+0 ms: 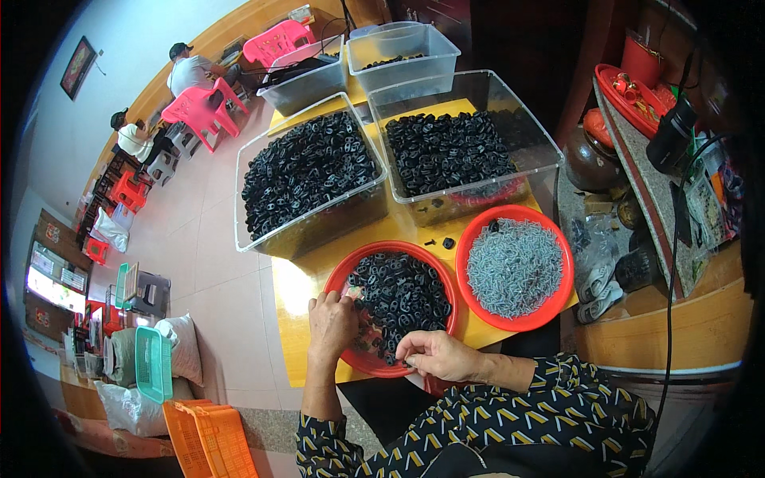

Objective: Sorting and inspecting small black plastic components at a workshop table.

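Observation:
A red basin holds a heap of small black oval plastic pieces with holes in them. At its left rim is my left hand, fingers curled inward; whatever they hold, if anything, is hidden. My right hand is over the near rim, thumb and forefinger pinched together. A tiny dark bit shows at those fingertips, too small to make out. Right of this basin stands a second red basin, full of silvery screws. Between the two basins' far sides, a loose black piece lies on the yellow table.
Behind the basins stand two clear bins of black pieces, with more tubs beyond. A cable hangs at the right. Orange crates stand at lower left. Two people sit farther back near pink chairs.

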Motion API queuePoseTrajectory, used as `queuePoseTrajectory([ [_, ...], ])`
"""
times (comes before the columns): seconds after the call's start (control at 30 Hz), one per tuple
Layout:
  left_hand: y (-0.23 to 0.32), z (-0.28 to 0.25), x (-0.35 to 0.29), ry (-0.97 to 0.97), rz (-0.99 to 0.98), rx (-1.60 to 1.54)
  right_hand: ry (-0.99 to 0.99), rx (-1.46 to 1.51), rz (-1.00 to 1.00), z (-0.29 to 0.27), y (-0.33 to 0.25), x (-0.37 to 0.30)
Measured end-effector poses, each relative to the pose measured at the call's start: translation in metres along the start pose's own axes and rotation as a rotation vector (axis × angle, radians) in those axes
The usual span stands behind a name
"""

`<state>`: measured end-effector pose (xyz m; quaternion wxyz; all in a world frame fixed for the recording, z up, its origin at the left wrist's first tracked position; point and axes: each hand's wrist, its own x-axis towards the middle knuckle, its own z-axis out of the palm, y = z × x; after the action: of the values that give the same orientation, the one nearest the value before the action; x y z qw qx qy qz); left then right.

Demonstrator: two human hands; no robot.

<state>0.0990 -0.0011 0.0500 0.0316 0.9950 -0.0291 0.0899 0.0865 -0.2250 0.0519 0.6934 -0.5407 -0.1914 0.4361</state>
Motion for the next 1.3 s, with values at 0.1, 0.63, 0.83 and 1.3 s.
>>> queuePoseTrajectory([
  [0.1,-0.002,0.001,-0.002,-0.075,-0.001,-0.022,-0.027,-0.055,0.027,0.002,-0.004,-0.001],
  [0.63,0.002,-0.001,-0.004,0.092,-0.069,-0.247,-0.064,0.068,0.196,-0.001,0.001,-0.005],
  [0.83,0.01,0.005,-0.001,-0.095,-0.183,-0.102,-0.098,0.004,0.239,0.002,-0.003,-0.009],
  [1.3,0.026,-0.001,0.0,-0.217,-0.066,0.104,-0.022,0.06,0.2,0.0,0.006,-0.01],
])
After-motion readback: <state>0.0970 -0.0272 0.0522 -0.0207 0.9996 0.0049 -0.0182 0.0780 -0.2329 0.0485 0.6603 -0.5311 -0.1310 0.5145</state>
